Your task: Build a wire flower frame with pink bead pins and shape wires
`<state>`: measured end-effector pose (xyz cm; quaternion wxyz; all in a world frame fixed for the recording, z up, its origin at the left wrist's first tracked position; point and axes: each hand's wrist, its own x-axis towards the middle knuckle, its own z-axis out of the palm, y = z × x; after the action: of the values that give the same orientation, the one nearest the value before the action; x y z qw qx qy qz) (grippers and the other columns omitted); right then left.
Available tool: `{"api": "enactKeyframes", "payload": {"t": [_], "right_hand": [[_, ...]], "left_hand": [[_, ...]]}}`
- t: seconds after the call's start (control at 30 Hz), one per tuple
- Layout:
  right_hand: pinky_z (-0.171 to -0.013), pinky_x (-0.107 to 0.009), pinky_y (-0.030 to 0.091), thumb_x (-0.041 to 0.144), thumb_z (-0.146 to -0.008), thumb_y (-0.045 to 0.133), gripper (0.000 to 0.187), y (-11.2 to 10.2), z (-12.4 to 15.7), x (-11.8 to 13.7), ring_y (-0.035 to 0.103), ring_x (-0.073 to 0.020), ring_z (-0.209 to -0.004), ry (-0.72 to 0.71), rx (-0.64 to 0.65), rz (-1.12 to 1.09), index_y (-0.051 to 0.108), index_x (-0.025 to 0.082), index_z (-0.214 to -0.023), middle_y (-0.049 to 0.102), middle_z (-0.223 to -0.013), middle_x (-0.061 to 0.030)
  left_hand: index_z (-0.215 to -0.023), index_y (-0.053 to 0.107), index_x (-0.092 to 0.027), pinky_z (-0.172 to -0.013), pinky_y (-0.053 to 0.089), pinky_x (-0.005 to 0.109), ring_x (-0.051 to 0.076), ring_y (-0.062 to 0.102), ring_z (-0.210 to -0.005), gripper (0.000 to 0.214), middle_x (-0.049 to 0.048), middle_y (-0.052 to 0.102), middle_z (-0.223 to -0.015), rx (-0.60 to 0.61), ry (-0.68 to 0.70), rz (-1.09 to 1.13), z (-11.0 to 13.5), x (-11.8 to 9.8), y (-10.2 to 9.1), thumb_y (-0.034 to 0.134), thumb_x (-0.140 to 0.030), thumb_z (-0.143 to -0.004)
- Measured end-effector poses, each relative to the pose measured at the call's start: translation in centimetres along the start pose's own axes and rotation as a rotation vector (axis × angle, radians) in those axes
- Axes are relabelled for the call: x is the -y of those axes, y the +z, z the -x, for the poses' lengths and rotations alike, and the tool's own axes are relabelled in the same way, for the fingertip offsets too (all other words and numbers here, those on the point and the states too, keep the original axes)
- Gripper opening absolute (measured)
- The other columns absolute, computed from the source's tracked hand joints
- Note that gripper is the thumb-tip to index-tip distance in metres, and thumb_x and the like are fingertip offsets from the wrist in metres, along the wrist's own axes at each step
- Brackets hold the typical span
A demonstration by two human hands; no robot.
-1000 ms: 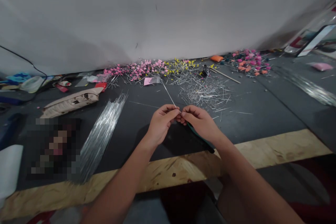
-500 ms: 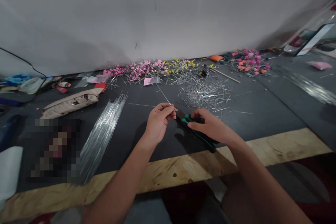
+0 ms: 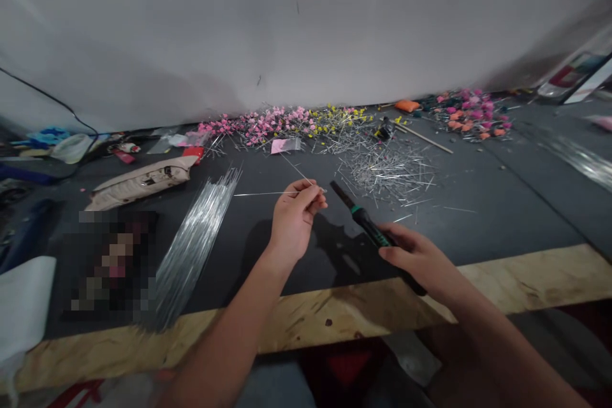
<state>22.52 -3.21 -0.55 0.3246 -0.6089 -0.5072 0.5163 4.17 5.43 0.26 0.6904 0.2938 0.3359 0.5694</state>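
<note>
Thin metal wire [image 3: 262,194] is pinched between the thumb and fingers of my left hand [image 3: 297,210]. One length points left and another slants up and away, with a small bent end showing at my fingertips. In my right hand [image 3: 415,254] are pliers [image 3: 366,223] with black and green handles, turned edge-on. Their dark jaws lie just right of my left fingertips, apart from the wire. Whether the jaws are parted cannot be made out. Left of my left hand lies a bundle of long straight wires [image 3: 198,239].
A heap of short wire pieces [image 3: 392,169] lies beyond the pliers. Pink flower-like pieces [image 3: 268,122], yellow ones [image 3: 342,118] and a magenta and orange cluster [image 3: 473,115] line the wall. A beige pouch [image 3: 143,182] sits left. Wooden trim [image 3: 354,312] forms the table's front edge.
The pliers have come away from the wire at my left fingertips, moved right and towards me, and rolled edge-on. My left hand still pinches the wire. The camera view has shifted slightly.
</note>
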Motion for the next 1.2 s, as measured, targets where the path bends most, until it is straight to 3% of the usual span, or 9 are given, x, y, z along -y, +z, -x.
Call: {"api": "enactKeyframes", "payload": {"t": [0.1,0.23,0.4,0.57,0.73,1.2], "right_hand": [[-0.076,-0.035,0.047,0.023,-0.068,0.057,0.031,0.4,0.8,0.6,0.064,-0.0213,-0.078,0.098,0.083,-0.284,0.058,0.021,-0.100,0.065,-0.097,-0.0055],[-0.082,-0.037,0.046,0.016,-0.064,0.058,0.045,1.0,1.5,1.1,0.063,-0.0242,-0.092,0.093,0.147,-0.387,0.056,0.024,-0.108,0.062,-0.112,-0.0063],[-0.081,-0.031,0.046,0.012,-0.065,0.056,0.054,1.5,1.9,1.0,0.059,-0.0216,-0.100,0.055,0.180,-0.296,0.053,0.028,-0.116,0.060,-0.115,-0.0020],[-0.082,-0.027,0.045,0.011,-0.067,0.055,0.059,2.0,1.8,1.1,0.058,-0.0180,-0.096,-0.053,0.164,-0.160,0.049,0.030,-0.122,0.058,-0.111,-0.0009],[-0.080,-0.025,0.044,0.007,-0.067,0.050,0.055,2.4,1.6,1.7,0.056,-0.0164,-0.090,-0.113,0.156,-0.027,0.052,0.028,-0.117,0.056,-0.102,-0.0013],[-0.077,-0.024,0.042,0.008,-0.068,0.049,0.038,3.1,1.1,2.4,0.053,-0.0147,-0.087,-0.127,0.153,-0.041,0.055,0.024,-0.102,0.052,-0.102,-0.0014]], "left_hand": [[-0.077,0.059,-0.015,-0.060,0.047,0.019,0.007,0.058,-0.060,0.012,-0.0024,0.061,-0.065,0.004,-0.005,0.024,0.2,-0.1,0.2,0.066,-0.014,-0.068],[-0.077,0.060,-0.015,-0.062,0.049,0.020,0.008,0.060,-0.062,0.010,-0.0019,0.063,-0.065,0.021,0.016,0.051,0.3,0.0,0.2,0.066,-0.013,-0.069],[-0.077,0.061,-0.015,-0.067,0.049,0.021,0.008,0.061,-0.065,0.009,-0.0013,0.064,-0.068,-0.007,0.034,0.075,0.3,0.3,0.1,0.066,-0.014,-0.070],[-0.077,0.061,-0.016,-0.066,0.049,0.021,0.008,0.061,-0.065,0.010,-0.0020,0.064,-0.068,-0.039,0.045,0.072,0.2,0.4,0.2,0.067,-0.014,-0.069],[-0.076,0.061,-0.016,-0.065,0.047,0.019,0.007,0.059,-0.064,0.011,-0.0032,0.062,-0.068,-0.071,0.036,0.094,0.2,0.3,0.2,0.067,-0.014,-0.067],[-0.073,0.059,-0.016,-0.068,0.046,0.018,0.006,0.059,-0.064,0.010,-0.0031,0.062,-0.067,-0.090,0.024,0.137,-0.1,0.2,-0.2,0.067,-0.014,-0.067]]}}
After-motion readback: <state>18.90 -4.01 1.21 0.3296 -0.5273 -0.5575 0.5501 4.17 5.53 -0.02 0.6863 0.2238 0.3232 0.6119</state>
